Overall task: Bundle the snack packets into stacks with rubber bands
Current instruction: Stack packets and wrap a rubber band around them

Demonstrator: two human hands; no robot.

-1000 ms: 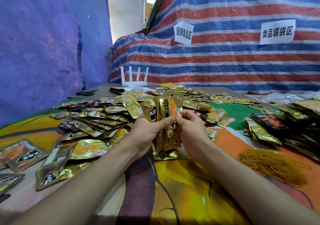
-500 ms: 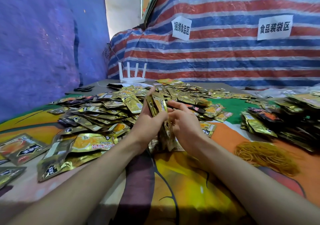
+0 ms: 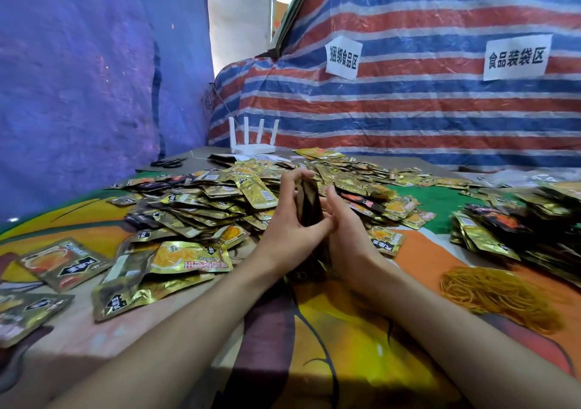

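left hand (image 3: 284,235), fingers curled round 1 packet stack (image 3: 309,202) (edge-on), right hand (image 3: 350,239) pressed flat

Bare left forearm (image 3: 188,308), bare right forearm (image 3: 424,311)

One head-worn wide-angle cam, looking forward-down over the bench (image 3: 345,345), close behind left grip (image 3: 289,231) and right grip (image 3: 349,231); single view.

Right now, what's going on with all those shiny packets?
A person holds an upright stack of dark and gold snack packets between both hands: the left hand grips it, the right hand presses flat against its side. No band shows on it. The pile of yellow rubber bands lies to the right, and loose gold foil packets lie heaped behind.
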